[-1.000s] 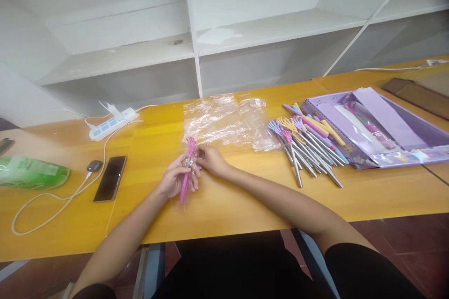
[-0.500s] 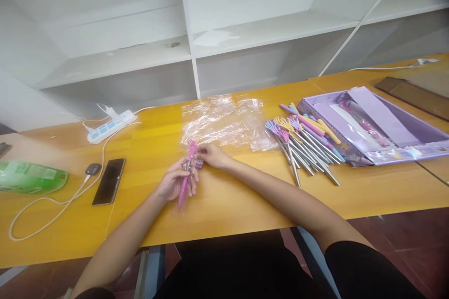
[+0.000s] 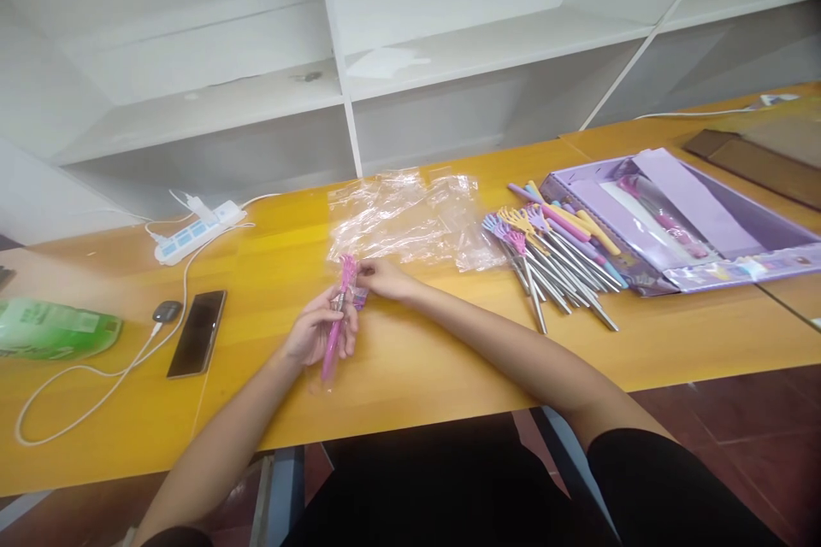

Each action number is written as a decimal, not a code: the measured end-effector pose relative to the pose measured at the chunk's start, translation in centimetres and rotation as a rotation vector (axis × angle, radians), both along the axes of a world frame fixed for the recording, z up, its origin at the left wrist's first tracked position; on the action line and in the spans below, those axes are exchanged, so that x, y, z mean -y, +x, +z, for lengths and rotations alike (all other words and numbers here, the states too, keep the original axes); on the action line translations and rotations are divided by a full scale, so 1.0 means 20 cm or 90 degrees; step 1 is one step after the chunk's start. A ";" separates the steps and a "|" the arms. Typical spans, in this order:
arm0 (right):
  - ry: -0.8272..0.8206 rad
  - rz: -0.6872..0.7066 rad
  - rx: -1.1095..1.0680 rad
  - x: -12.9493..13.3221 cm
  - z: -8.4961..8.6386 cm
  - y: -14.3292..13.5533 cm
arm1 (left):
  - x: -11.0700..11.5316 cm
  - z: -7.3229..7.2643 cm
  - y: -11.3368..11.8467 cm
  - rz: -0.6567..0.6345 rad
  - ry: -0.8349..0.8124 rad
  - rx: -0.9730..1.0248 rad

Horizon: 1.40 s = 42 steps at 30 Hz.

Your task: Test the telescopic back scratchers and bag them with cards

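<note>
My left hand is closed around a pink back scratcher with a small hand-shaped head and a short metal neck. A clear plastic bag encloses it, showing past the handle's lower end. Beside the head, the fingertips of my right hand are pinched together at the bag's upper edge. Between the two hands shows a small purple-blue printed piece, partly hidden by fingers. Flat clear plastic bags lie just beyond my hands.
To the right is a pile of metal back scratcher rods with coloured hand heads, plus loose coloured handles. A purple box stands beyond. On the left are a phone, a power strip, a white cable and a green package.
Both hands keep their hold on the bagged back scratcher, almost in place. The whole view has shifted slightly.
</note>
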State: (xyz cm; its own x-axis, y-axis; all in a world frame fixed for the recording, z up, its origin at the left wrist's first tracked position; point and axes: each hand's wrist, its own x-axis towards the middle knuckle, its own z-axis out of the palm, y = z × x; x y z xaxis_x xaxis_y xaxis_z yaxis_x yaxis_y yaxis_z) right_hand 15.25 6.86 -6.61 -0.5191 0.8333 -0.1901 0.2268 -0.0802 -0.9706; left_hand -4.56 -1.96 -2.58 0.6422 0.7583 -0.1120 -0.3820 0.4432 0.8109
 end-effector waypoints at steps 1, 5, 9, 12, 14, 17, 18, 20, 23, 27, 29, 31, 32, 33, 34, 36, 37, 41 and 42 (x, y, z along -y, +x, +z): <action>-0.010 -0.005 -0.004 0.00 0.01 0.01 | 0.00 0.00 0.00 -0.001 -0.002 0.000; -0.028 -0.038 -0.023 0.01 0.06 0.04 | 0.00 0.00 0.00 -0.001 -0.004 0.000; 0.003 -0.103 -0.052 0.08 0.11 0.12 | 0.00 -0.01 0.00 -0.007 -0.008 -0.005; 0.047 -0.146 -0.064 0.15 0.13 0.24 | 0.01 -0.04 0.02 -0.023 -0.015 -0.018; 0.086 -0.181 -0.068 0.19 0.13 0.33 | 0.02 -0.06 0.04 -0.035 -0.020 -0.029; 0.155 -0.252 -0.069 0.23 0.14 0.43 | 0.05 -0.09 0.08 -0.052 -0.020 -0.060; 0.180 -0.272 -0.066 0.24 0.14 0.45 | 0.07 -0.10 0.09 -0.055 -0.018 -0.076; 0.226 -0.294 -0.052 0.26 0.15 0.47 | 0.10 -0.12 0.11 -0.056 -0.011 -0.107; 0.271 -0.277 -0.029 0.27 0.15 0.46 | 0.14 -0.13 0.14 -0.056 -0.001 -0.149; 0.270 -0.207 -0.033 0.28 0.13 0.43 | 0.15 -0.12 0.16 -0.065 0.006 -0.197; 0.269 -0.174 -0.037 0.29 0.11 0.40 | 0.13 -0.12 0.17 -0.035 -0.003 -0.196; 0.273 -0.142 -0.027 0.30 0.08 0.36 | 0.11 -0.13 0.19 0.018 -0.004 -0.192; 0.278 -0.128 -0.018 0.31 0.07 0.35 | 0.10 -0.13 0.20 0.045 0.002 -0.195; 0.286 -0.120 -0.005 0.32 0.05 0.33 | 0.10 -0.14 0.21 0.069 0.009 -0.203; 0.298 -0.121 0.010 0.33 0.04 0.32 | 0.09 -0.14 0.21 0.086 0.016 -0.214; 0.335 -0.142 0.047 0.34 0.02 0.31 | 0.09 -0.15 0.21 0.107 0.026 -0.236; 0.360 -0.155 0.069 0.34 0.01 0.31 | 0.09 -0.16 0.21 0.111 0.029 -0.243; 0.468 -0.151 0.142 0.34 0.03 0.35 | 0.11 -0.16 0.19 0.116 0.051 -0.248; 0.490 -0.144 0.156 0.35 0.03 0.36 | 0.11 -0.16 0.19 0.117 0.057 -0.249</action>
State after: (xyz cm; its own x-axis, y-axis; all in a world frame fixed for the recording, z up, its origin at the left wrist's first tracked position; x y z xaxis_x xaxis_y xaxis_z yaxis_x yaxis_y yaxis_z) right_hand 22.42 -0.06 -5.93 -0.3423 0.8555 0.3885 0.4967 0.5158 -0.6981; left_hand -0.81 -4.26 -5.77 0.4179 0.8737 -0.2490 -0.1045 0.3185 0.9422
